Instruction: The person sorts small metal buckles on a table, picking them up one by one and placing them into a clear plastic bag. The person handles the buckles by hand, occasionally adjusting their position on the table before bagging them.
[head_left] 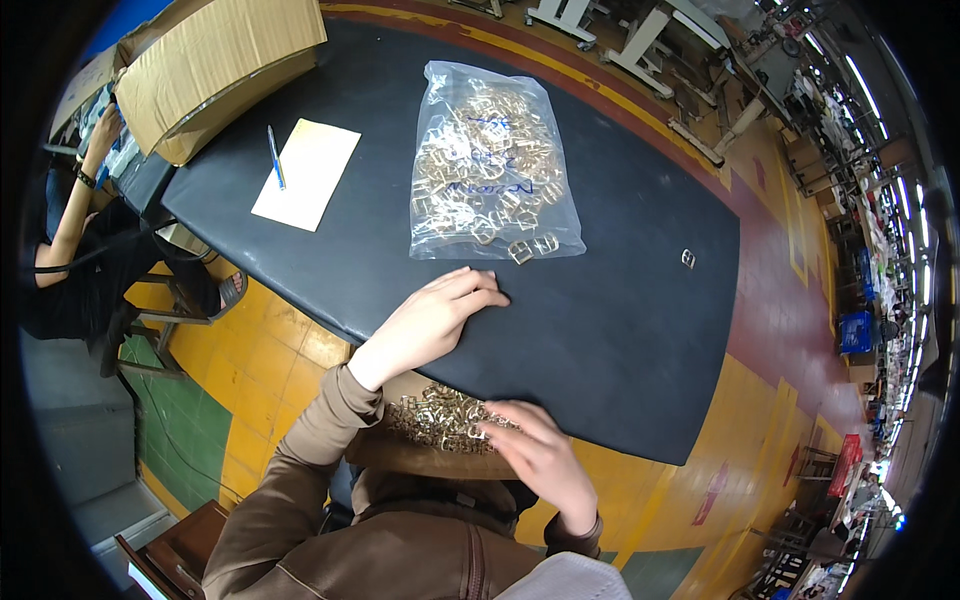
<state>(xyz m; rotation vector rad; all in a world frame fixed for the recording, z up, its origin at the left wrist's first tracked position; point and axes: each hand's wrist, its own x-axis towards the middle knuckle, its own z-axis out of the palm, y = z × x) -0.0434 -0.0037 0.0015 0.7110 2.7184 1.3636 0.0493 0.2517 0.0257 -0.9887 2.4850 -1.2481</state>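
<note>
My left hand [435, 322] rests on the dark table top, just below a clear plastic bag [492, 165] full of gold-coloured metal buckles. Its fingers point right, slightly bent and a little apart, with nothing visible in them. Lower down, my right hand [545, 462] is over a heap of loose buckles [440, 418] in an open cardboard box at my lap. The fingers there are stretched out and partly spread, at the heap's right side. Two buckles [520, 252] show at the bag's lower edge. A single buckle [688, 258] lies apart on the right of the table.
A sheet of paper [320, 170] with a blue pen [275, 158] on it lies at the left of the table [620, 340]. A large cardboard box [220, 70] stands at the far left corner. Beyond it sits another person, whose arm [75, 205] shows.
</note>
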